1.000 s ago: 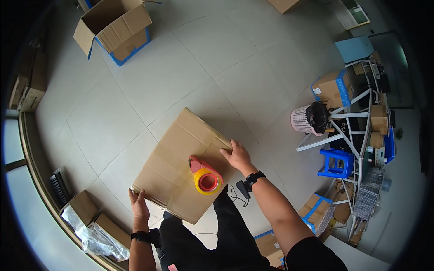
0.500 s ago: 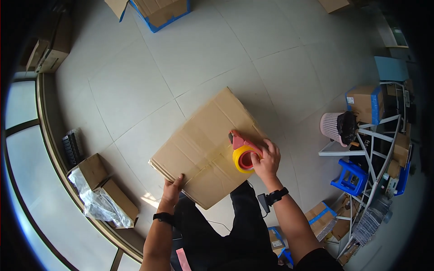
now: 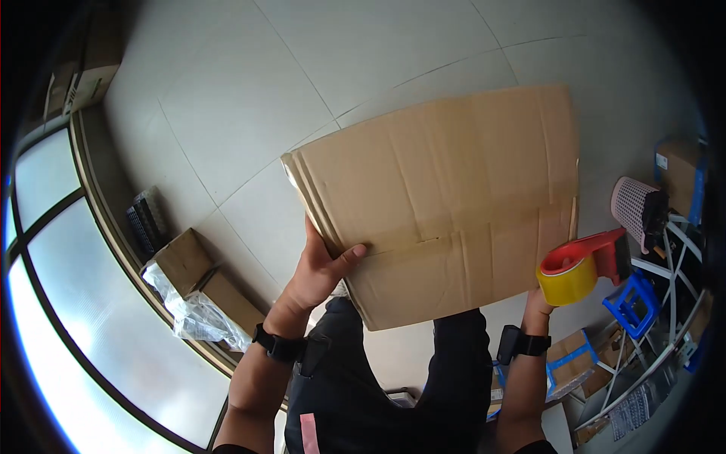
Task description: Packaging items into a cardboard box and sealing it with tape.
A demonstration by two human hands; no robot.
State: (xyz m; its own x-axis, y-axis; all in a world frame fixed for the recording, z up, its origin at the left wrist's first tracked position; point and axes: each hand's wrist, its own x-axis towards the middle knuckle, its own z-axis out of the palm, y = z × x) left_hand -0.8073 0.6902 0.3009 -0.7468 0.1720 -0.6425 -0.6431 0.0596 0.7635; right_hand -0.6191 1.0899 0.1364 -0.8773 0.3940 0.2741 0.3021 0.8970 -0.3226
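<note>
Left hand (image 3: 321,268): clamped on the lower left edge of the flattened cardboard box (image 3: 446,197), thumb lying across its brown face, fingers hidden behind it.
Right hand (image 3: 538,303): mostly hidden behind the box's lower right corner; it carries the tape dispenser (image 3: 584,265), but how the fingers close on it cannot be told.
Hands, relation: well apart, one at each lower end of the box.
Cardboard box: held up off the floor (image 3: 249,98) between both hands, filling the middle of the view; flat, folded, with stacked layers showing along its left edge.
Box surface: matt brown corrugated board, creased in long straight lines, with a short slit just right of the left thumb.
Tape dispenser: just right of the box's lower right corner; a red plastic frame around a glossy yellow roll.
Wrists: a dark band on each, below the box.
Plastic basket (image 3: 634,204): right of the box, pale pink, perforated.
Blue stool (image 3: 629,303): below the basket, right of the dispenser.
Smaller cartons (image 3: 204,284): lower left of the box, partly covered by crinkled clear film.
</note>
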